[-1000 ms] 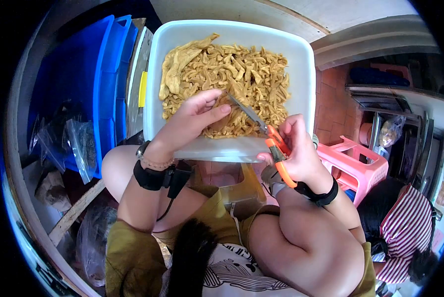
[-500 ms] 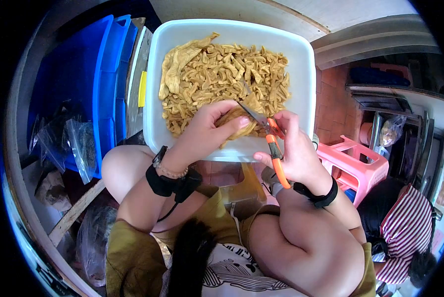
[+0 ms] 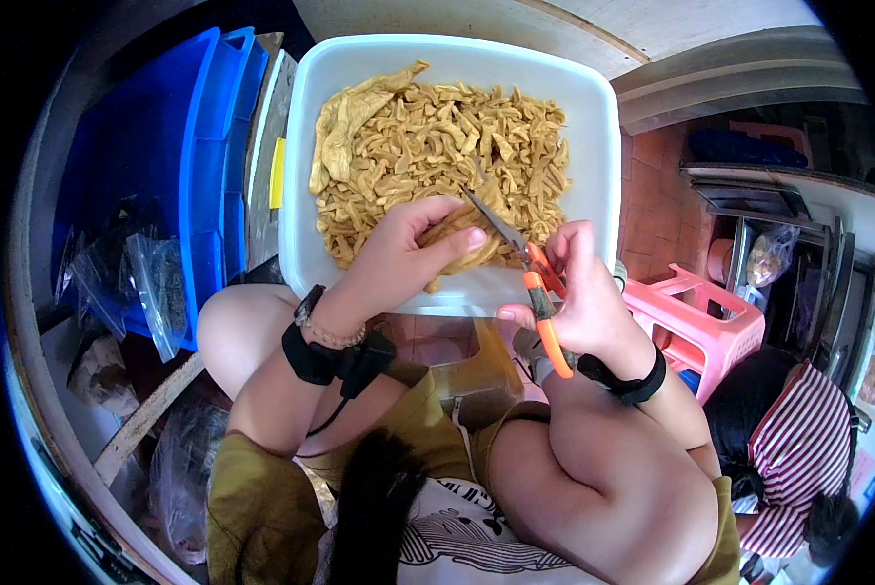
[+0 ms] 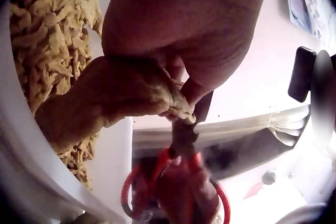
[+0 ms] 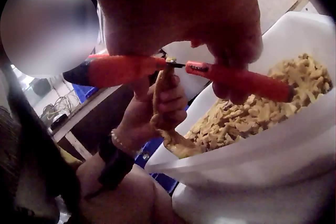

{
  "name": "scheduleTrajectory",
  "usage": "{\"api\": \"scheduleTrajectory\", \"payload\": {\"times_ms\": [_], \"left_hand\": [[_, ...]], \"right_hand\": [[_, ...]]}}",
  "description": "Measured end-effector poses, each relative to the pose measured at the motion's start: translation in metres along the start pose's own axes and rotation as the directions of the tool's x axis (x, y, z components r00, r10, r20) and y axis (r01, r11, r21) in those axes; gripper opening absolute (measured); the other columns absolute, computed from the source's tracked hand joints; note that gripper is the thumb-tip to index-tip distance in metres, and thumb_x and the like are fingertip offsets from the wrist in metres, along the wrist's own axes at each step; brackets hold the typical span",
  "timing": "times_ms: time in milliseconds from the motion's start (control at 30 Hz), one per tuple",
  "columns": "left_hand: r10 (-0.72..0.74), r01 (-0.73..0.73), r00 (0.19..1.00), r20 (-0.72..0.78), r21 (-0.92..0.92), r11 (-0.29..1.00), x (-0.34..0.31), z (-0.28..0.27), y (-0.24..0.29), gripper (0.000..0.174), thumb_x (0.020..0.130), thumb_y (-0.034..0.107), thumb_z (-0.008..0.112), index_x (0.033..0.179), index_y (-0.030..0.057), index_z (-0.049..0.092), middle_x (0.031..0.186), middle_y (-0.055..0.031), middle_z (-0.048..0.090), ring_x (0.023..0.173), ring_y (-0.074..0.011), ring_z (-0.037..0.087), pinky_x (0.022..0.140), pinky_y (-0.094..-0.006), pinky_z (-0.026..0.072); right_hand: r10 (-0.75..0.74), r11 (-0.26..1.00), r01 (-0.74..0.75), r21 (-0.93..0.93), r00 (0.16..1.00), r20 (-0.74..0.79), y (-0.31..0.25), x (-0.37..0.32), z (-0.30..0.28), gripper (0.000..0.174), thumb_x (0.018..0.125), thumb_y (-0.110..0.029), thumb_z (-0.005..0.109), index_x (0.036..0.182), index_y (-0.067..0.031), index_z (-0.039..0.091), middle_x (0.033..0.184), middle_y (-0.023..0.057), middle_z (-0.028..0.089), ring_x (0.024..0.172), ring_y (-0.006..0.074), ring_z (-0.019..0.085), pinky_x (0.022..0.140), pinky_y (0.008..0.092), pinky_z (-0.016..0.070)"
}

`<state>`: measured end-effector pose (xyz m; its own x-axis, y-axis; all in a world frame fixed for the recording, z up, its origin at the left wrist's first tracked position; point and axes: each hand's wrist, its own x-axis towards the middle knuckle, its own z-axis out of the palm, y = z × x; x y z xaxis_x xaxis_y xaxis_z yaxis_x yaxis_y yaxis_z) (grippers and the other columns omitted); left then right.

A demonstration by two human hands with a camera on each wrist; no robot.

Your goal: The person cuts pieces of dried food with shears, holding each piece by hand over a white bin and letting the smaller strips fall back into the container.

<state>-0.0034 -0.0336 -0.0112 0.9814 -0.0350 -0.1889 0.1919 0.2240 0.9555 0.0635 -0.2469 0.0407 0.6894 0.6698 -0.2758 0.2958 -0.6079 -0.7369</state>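
Observation:
My left hand [image 3: 398,255] pinches a long, tan, wrinkled piece of food [image 4: 94,98] between thumb and fingers, low over the near side of a white tub [image 3: 595,195]. In my right hand [image 3: 594,302] are orange-handled scissors [image 3: 553,343], thumb and fingers at the handles. Their blades stand apart, pointing up and left, right at the end of the held piece. The right wrist view shows the handles spread wide. Under both hands the tub holds many cut tan strips [image 3: 501,127], with a larger uncut piece [image 3: 345,141] along its back left.
Blue plastic crates [image 3: 198,185] stand on the left with clear plastic bags [image 3: 159,292] hanging there. A pink stool [image 3: 720,322] stands at the right, close to another person in a striped top [image 3: 803,439]. A yellowish stool [image 3: 477,375] is below the tub.
My left hand has moved right and slightly down, carrying the tan piece toward the scissors. The scissor blades have spread apart, and the handles have tilted a little. Over the last half second little moves.

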Motion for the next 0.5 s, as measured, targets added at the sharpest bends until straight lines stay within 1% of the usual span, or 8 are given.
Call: {"api": "scheduleTrajectory", "payload": {"times_ms": [67,133,167,233,267,400,467,500], "left_hand": [[-0.037,0.040,0.999,-0.027,0.100,0.994,-0.001,-0.005,0.001,0.026,0.090,0.020,0.064,0.103,-0.0023,0.064,0.082,0.0021,0.061,0.077,-0.0033,0.052,0.068,-0.0217,0.0446],[-0.015,0.019,0.999,-0.036,0.102,0.995,-0.001,-0.008,0.011,0.026,0.090,0.020,0.064,0.103,-0.0028,0.064,0.082,0.0015,0.061,0.077,-0.0034,0.052,0.068,-0.0218,0.0445],[0.007,-0.002,0.999,-0.046,0.104,0.995,-0.001,-0.010,0.014,0.027,0.089,0.020,0.065,0.102,-0.0033,0.064,0.082,0.0010,0.062,0.076,-0.0035,0.051,0.067,-0.0218,0.0445],[0.030,-0.019,0.997,-0.074,0.149,0.989,-0.001,-0.011,0.013,0.028,0.089,0.020,0.066,0.103,-0.0039,0.063,0.082,0.0004,0.062,0.076,-0.0036,0.052,0.068,-0.0220,0.0447],[0.055,-0.035,0.993,-0.100,0.194,0.980,-0.001,-0.012,0.013,0.030,0.088,0.020,0.067,0.104,-0.0045,0.063,0.082,-0.0001,0.062,0.076,-0.0038,0.052,0.068,-0.0222,0.0450],[0.055,-0.025,0.988,-0.142,0.204,0.979,-0.002,-0.015,0.012,0.032,0.087,0.020,0.068,0.104,-0.0059,0.063,0.084,-0.0035,0.064,0.077,-0.0059,0.054,0.069,-0.0239,0.0462],[0.129,-0.061,0.978,-0.166,0.363,0.930,-0.002,-0.017,0.013,0.034,0.086,0.021,0.070,0.103,-0.0075,0.063,0.086,-0.0069,0.066,0.078,-0.0084,0.056,0.070,-0.0253,0.0470],[0.129,-0.061,0.978,-0.166,0.363,0.930,-0.002,-0.018,0.013,0.034,0.086,0.021,0.070,0.103,-0.0075,0.063,0.086,-0.0069,0.066,0.078,-0.0084,0.056,0.070,-0.0253,0.0470]], "right_hand": [[-0.016,1.000,0.016,0.001,1.000,-0.017,0.005,0.000,0.002,0.074,0.062,-0.035,0.089,0.097,-0.0077,0.030,0.076,0.0031,0.039,0.067,0.0129,0.042,0.058,0.0278,0.0406],[0.024,0.999,-0.022,0.031,0.998,-0.052,0.010,-0.001,0.003,0.075,0.061,-0.042,0.088,0.094,-0.0055,0.032,0.067,0.0105,0.050,0.056,0.0204,0.054,0.053,0.0324,0.0461],[0.024,0.999,-0.022,0.031,0.998,-0.052,0.009,-0.001,0.003,0.075,0.061,-0.042,0.088,0.094,-0.0055,0.032,0.067,0.0105,0.050,0.056,0.0204,0.054,0.053,0.0324,0.0461],[0.025,0.997,-0.018,0.071,0.995,-0.092,0.006,-0.001,0.003,0.073,0.060,-0.042,0.089,0.091,-0.0059,0.033,0.062,0.0078,0.048,0.053,0.0159,0.049,0.050,0.0306,0.0439],[0.025,0.997,-0.019,0.072,0.995,-0.093,0.007,-0.001,0.003,0.073,0.060,-0.042,0.089,0.091,-0.0059,0.033,0.062,0.0078,0.048,0.053,0.0159,0.049,0.050,0.0306,0.0439],[0.072,0.996,-0.067,0.057,0.993,-0.093,0.009,-0.002,0.002,0.071,0.059,-0.042,0.089,0.088,-0.0074,0.035,0.058,0.0057,0.047,0.051,0.0143,0.046,0.049,0.0298,0.0419],[0.077,0.996,-0.073,0.049,0.993,-0.090,0.009,-0.002,0.001,0.070,0.060,-0.042,0.089,0.088,-0.0079,0.035,0.057,0.0052,0.047,0.051,0.0140,0.046,0.048,0.0296,0.0414],[0.077,0.996,-0.073,0.047,0.993,-0.086,0.008,-0.002,0.001,0.069,0.060,-0.042,0.089,0.088,-0.0080,0.035,0.057,0.0052,0.047,0.051,0.0138,0.045,0.048,0.0296,0.0412]]}}
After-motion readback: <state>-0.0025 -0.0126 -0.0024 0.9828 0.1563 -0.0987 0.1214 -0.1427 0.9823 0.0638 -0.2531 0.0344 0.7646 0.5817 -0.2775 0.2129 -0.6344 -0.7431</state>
